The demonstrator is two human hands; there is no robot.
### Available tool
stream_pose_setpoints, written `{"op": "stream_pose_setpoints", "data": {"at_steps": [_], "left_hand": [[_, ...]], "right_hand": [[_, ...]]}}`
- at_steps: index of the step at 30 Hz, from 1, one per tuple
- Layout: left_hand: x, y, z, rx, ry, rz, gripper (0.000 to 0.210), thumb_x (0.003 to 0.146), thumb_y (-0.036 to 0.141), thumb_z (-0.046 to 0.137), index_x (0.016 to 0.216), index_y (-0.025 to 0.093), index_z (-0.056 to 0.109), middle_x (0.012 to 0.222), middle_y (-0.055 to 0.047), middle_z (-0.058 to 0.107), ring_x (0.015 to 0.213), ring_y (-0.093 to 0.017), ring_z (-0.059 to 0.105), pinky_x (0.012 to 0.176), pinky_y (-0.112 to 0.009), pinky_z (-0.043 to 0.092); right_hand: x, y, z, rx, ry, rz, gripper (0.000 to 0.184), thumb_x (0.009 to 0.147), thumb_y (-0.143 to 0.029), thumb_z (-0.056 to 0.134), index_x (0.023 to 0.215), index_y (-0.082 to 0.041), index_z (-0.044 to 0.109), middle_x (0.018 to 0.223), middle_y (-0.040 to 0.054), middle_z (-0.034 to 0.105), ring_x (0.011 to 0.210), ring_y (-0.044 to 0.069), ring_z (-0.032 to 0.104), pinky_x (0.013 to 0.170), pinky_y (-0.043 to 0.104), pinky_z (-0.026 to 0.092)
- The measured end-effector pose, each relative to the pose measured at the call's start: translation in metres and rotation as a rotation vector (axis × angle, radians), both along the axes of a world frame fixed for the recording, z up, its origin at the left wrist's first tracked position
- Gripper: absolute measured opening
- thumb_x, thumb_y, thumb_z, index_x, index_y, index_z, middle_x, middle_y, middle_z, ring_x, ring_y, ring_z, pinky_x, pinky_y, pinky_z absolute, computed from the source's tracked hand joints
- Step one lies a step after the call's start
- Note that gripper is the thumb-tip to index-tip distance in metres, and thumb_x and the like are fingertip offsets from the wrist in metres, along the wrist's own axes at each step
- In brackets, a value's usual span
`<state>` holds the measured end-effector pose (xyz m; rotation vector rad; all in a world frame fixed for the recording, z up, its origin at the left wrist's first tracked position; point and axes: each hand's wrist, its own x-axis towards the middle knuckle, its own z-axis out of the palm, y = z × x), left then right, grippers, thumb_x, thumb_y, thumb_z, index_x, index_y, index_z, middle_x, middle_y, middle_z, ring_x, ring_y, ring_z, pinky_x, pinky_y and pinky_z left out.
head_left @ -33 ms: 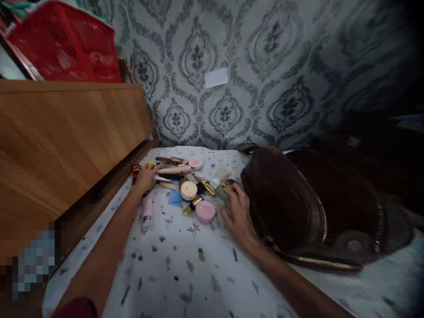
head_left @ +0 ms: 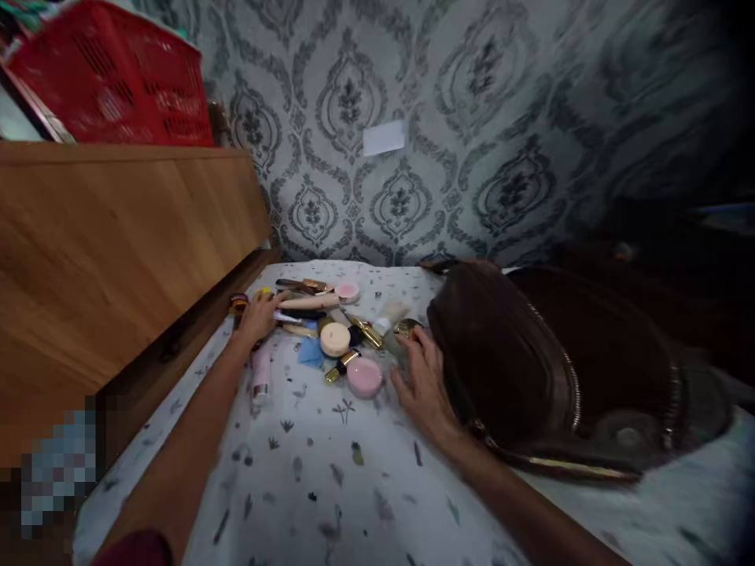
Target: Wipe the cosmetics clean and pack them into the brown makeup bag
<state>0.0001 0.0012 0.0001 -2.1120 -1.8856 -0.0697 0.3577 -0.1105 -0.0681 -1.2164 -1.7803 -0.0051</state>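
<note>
Only the view shifts slightly: the right hand (head_left: 423, 379), loosely spread, is nearer the round gold compact (head_left: 406, 324) just beyond its fingertips, while the left hand (head_left: 259, 317), its hold impossible to tell, sits at the sideways-lying pale tube's (head_left: 310, 302) left end.

We have both arms reaching forward, left forearm (head_left: 194, 428) and right forearm (head_left: 519, 499) bare, slanting inward. Our left hand (head_left: 259, 317): back up, fingers pointing ahead and rightward; grip hard to tell, blurry. Our right hand (head_left: 425, 385): back up, thumb spread from loosely bent fingers, nothing clasped.
</note>
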Motion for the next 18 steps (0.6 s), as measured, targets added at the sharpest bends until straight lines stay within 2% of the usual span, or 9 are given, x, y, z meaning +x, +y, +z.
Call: {"op": "stream_pose_setpoints", "data": {"at_steps": [6, 9, 13, 18], "left_hand": [[-0.001, 0.002, 0.003, 0.027, -0.012, 0.124, 0.076, 0.084, 0.008, 0.047, 0.154, 0.032, 0.03, 0.148, -0.01, 0.049, 0.136, -0.034, 0.039, 0.101, -0.052, 0.047], [0.0, -0.001, 0.006, 0.051, -0.002, 0.199, 0.07, 0.085, 0.01, 0.047, 0.151, 0.028, 0.035, 0.151, -0.012, 0.046, 0.137, -0.038, 0.038, 0.101, -0.057, 0.044], [0.004, -0.003, 0.008, 0.071, 0.03, 0.246, 0.058, 0.086, 0.012, 0.047, 0.143, 0.021, 0.046, 0.144, -0.016, 0.052, 0.139, -0.039, 0.035, 0.102, -0.057, 0.04], [0.003, 0.009, 0.016, 0.063, 0.052, 0.304, 0.048, 0.09, 0.012, 0.039, 0.135, 0.014, 0.052, 0.138, -0.02, 0.055, 0.138, -0.04, 0.035, 0.102, -0.058, 0.036]], "right_hand": [[0.002, 0.0, -0.001, -0.044, 0.007, 0.001, 0.048, 0.091, -0.029, 0.047, 0.137, -0.02, 0.046, 0.152, 0.0175, 0.034, 0.142, 0.035, 0.035, 0.113, 0.06, 0.036], [0.001, 0.0, 0.0, -0.04, 0.009, 0.002, 0.047, 0.09, -0.028, 0.048, 0.137, -0.019, 0.046, 0.151, 0.0179, 0.035, 0.142, 0.035, 0.035, 0.113, 0.059, 0.036], [0.002, 0.0, 0.0, -0.029, 0.006, 0.001, 0.047, 0.09, -0.028, 0.047, 0.136, -0.018, 0.047, 0.15, 0.0184, 0.036, 0.141, 0.036, 0.036, 0.112, 0.059, 0.038], [0.003, 0.0, 0.0, -0.016, -0.009, 0.009, 0.046, 0.091, -0.027, 0.048, 0.136, -0.018, 0.047, 0.15, 0.0185, 0.036, 0.141, 0.036, 0.036, 0.112, 0.059, 0.038]]}}
